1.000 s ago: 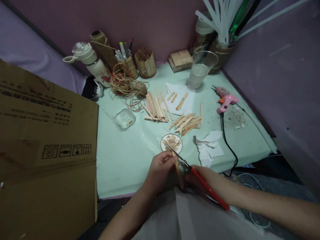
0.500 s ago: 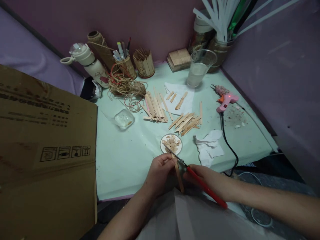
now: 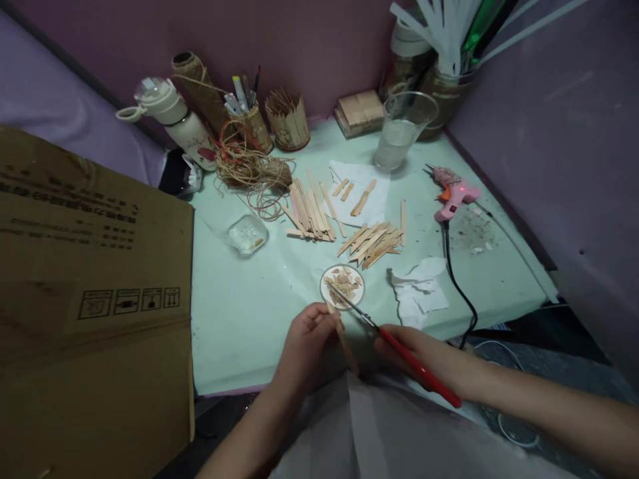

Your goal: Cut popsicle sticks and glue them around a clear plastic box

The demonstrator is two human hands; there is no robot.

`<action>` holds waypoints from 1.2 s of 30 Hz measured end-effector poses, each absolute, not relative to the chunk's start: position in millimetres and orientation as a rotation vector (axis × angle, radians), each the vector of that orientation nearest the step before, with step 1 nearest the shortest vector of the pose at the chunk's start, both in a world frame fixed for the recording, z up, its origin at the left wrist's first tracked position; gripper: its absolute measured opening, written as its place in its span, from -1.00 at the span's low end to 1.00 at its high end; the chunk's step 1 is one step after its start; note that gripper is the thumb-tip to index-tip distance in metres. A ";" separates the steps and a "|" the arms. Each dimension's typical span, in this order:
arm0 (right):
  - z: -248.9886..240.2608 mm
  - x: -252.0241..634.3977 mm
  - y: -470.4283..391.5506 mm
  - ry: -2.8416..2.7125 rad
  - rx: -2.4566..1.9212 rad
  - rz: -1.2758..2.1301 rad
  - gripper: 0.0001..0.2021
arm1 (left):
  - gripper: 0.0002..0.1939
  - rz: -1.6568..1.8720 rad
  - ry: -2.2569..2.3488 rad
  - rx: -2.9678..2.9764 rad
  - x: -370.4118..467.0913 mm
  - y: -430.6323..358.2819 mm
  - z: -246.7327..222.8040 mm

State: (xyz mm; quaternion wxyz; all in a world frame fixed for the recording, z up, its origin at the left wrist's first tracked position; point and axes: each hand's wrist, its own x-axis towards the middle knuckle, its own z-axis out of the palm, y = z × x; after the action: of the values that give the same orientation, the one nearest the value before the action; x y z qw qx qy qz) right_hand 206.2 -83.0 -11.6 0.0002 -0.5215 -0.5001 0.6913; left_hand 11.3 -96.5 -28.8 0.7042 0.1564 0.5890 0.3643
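Between the fingers of my left hand [image 3: 310, 339] is a flat wooden stick [image 3: 345, 346], tilted, with its lower end toward my lap. My right hand [image 3: 417, 352] is closed around red-handled scissors [image 3: 419, 366]; their blades point up and left over a small round white dish [image 3: 363, 293]. Cut wood chips [image 3: 344, 278] lie in that dish. Stick and blades are apart, with a small gap between them. Just beyond the dish is a pile of cut sticks [image 3: 377, 245], and a second pile of sticks [image 3: 310, 211] lies farther left.
A cardboard box [image 3: 100, 332] stands along the left edge. At the right lie a pink glue gun [image 3: 454, 193] with a black cord and a crumpled tissue [image 3: 422, 289]. Behind are a cup of water [image 3: 397, 143], twine [image 3: 249, 169], a bottle [image 3: 187, 133] and a clear small dish [image 3: 247, 234].
My left hand has drawn the stick a little left and away from the scissor blades. The scissors have shifted slightly right. The camera view has tilted a bit.
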 end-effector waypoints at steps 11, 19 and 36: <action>-18.0 188.9 -65.8 -1.230 -1.627 1.759 -0.62 | -0.69 1.146 1.307 0.154 3.7 -99.8 -22.6; -21.2 187.7 -57.2 -1.487 -1.659 1.669 -0.71 | -0.70 1.055 1.270 0.214 -2.4 -119.0 -27.9; -11.4 212.1 -53.4 -1.710 -1.710 1.581 -0.69 | -0.74 0.654 1.227 0.625 -0.4 -87.2 -25.1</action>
State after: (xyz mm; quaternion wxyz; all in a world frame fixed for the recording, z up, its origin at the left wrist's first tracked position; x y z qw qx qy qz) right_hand 212.1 -53.4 -11.4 0.1260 -0.5872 -0.5871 0.5428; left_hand -0.4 -87.2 -25.1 0.7233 0.2831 0.5559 0.2962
